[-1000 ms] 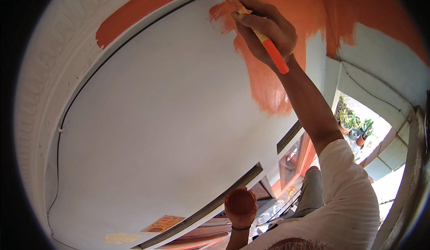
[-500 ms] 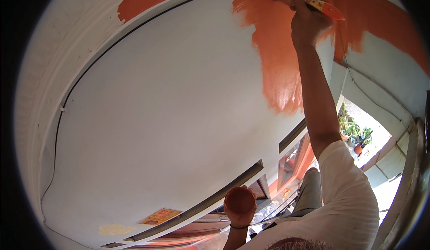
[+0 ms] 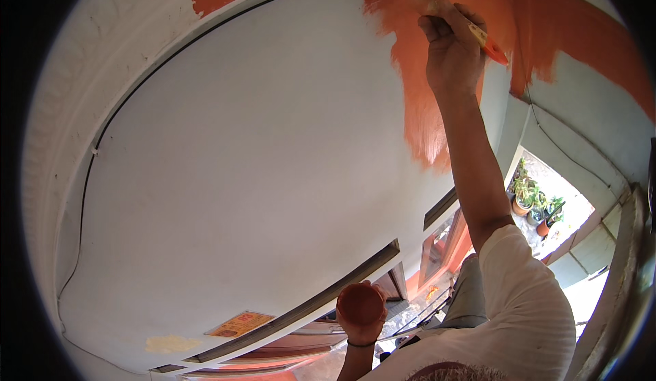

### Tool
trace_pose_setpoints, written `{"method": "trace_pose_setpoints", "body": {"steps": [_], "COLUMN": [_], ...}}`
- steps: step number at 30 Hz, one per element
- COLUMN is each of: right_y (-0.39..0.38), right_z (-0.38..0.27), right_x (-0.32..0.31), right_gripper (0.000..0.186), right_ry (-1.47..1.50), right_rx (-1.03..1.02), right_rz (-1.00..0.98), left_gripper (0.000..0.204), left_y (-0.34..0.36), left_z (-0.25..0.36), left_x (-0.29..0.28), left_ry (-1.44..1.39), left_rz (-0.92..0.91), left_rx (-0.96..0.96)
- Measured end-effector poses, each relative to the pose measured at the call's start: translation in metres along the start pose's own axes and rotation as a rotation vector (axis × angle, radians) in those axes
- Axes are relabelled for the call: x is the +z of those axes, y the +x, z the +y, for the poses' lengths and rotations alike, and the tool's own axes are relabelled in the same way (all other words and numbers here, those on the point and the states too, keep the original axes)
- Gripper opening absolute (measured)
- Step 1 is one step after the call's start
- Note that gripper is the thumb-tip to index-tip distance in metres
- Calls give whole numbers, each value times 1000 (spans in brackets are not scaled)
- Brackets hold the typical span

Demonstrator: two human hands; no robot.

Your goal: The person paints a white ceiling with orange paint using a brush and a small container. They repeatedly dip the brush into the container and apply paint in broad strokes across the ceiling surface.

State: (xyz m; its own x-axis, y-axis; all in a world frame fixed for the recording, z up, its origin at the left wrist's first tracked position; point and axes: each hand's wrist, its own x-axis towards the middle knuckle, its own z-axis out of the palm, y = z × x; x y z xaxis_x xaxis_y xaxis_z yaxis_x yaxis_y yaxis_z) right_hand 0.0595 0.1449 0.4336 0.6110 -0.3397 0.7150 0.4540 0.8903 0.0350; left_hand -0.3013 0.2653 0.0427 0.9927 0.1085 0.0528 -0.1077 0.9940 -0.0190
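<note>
High on the right, my right hand (image 3: 454, 56) is closed around a paintbrush (image 3: 488, 45) with an orange handle. Its bristle end points up and left against the wall, partly blurred. Fresh orange paint (image 3: 424, 114) covers the wall's upper right, with ragged edges running down over the pale grey wall (image 3: 253, 148). Low in the view, my left hand (image 3: 369, 332) grips a round cup of orange paint (image 3: 361, 304), its open top facing up. My fingers wrap its sides.
A black cable (image 3: 137, 94) curves along the wall's top edge and down the left. Dark ledges (image 3: 307, 302) jut out above door openings. A yellow-orange printed sheet (image 3: 240, 323) is on the wall. Potted plants (image 3: 529, 200) stand far below at right.
My right hand and the brush have moved slightly left and down along the painted area. The cup in my left hand has shifted a little left.
</note>
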Motion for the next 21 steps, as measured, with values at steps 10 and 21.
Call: {"method": "trace_pose_setpoints", "body": {"steps": [10,21], "right_y": [106,31], "right_z": [2,11], "right_x": [-70,-8], "right_gripper": [7,6], "right_ry": [45,-85], "right_rx": [-70,-71], "right_rz": [212,232], "left_gripper": [84,91], "left_y": [-9,-7], "left_z": [4,6], "left_x": [-7,-13], "left_ry": [-99,-138], "left_rz": [-27,-88], "left_rx": [-5,-18]}}
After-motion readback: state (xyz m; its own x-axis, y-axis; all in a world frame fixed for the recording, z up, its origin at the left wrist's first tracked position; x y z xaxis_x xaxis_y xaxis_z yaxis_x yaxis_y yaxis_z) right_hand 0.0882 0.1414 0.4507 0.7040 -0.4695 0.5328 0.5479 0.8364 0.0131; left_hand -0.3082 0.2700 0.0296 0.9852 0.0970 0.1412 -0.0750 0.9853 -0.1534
